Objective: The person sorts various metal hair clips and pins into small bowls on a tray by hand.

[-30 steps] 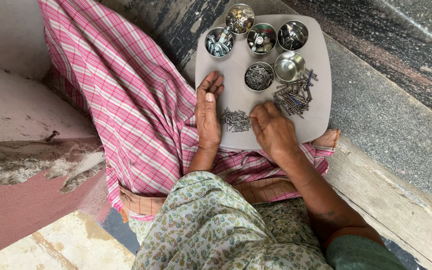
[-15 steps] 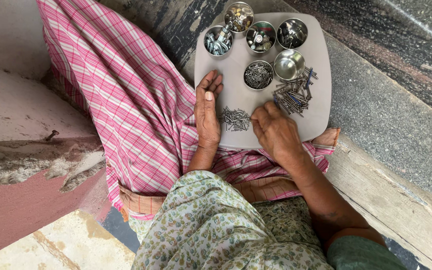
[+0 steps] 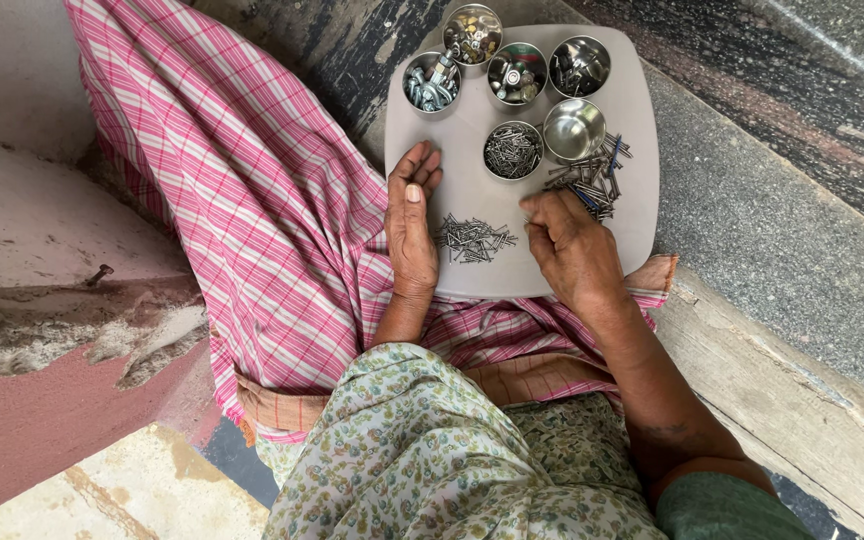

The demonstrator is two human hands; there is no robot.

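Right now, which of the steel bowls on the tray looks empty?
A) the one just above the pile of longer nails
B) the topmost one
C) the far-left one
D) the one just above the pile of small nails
A: the steel bowl just above the pile of longer nails shows only its bare shiny inside, while the other bowls on the grey tray all hold hardware.

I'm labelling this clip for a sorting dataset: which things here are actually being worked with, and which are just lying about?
In use:
left hand resting on the grey tray
right hand
small nail pile between the hands
longer nail pile by the right fingertips

Lying about:
bowl of small nails
empty steel bowl
three bowls of mixed hardware
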